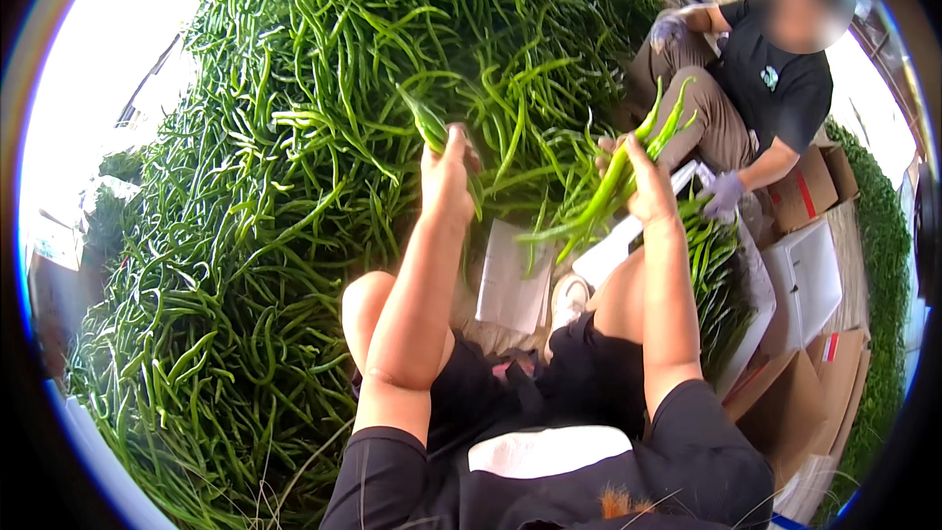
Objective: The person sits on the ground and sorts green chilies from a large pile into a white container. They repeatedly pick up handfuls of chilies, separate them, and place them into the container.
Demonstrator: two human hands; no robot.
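Observation:
A large heap of long green chili peppers (pixel 309 118) spreads before me and along my left side. My left hand (pixel 449 169) is closed around a few green peppers (pixel 422 116), their tips pointing up and away. In my right hand (pixel 647 177) is a loose bunch of long green peppers (pixel 605 191), sticking out both above and below the fingers. Both hands are raised over the near edge of the heap, apart from each other. Below them, between my legs, lies a sheet of white paper (pixel 515 276).
At the right, a box lined with clear plastic (pixel 758 265) holds many peppers. A co-worker (pixel 773 96) in purple gloves sits beyond it, one gloved hand (pixel 725 195) at its edge. A white foam box (pixel 806 280) and open cardboard boxes (pixel 784 412) stand farther right.

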